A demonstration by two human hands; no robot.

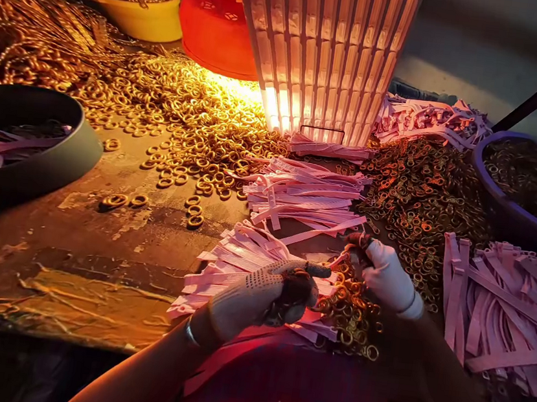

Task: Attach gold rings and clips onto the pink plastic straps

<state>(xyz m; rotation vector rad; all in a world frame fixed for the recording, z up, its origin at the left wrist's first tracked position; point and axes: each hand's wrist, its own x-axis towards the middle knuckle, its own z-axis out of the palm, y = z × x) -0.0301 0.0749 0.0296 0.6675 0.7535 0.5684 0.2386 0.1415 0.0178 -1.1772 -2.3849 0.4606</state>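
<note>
My left hand (269, 292), in a pale dotted glove with dark fingertips, is curled over a pile of pink straps (232, 255). One of its digits points right; whatever lies within its fingers is hidden. To the right, my right hand (387, 274), in a white glove with dark fingertips, is closed in a pinch. What it grips is too small and dark to name. A short pink strip shows between the two hands. Just below the right hand lies a small heap of metal rings (353, 309), partly covered by the hands.
Many brass-coloured rings (211, 109) spread under a red lamp (221, 32). More pink straps (308, 193) lie ahead, beside small metal clasps (415, 199). A dark tub (79, 145) stands left, a purple-rimmed basin (483, 162) right, with loose straps (510, 302) below it.
</note>
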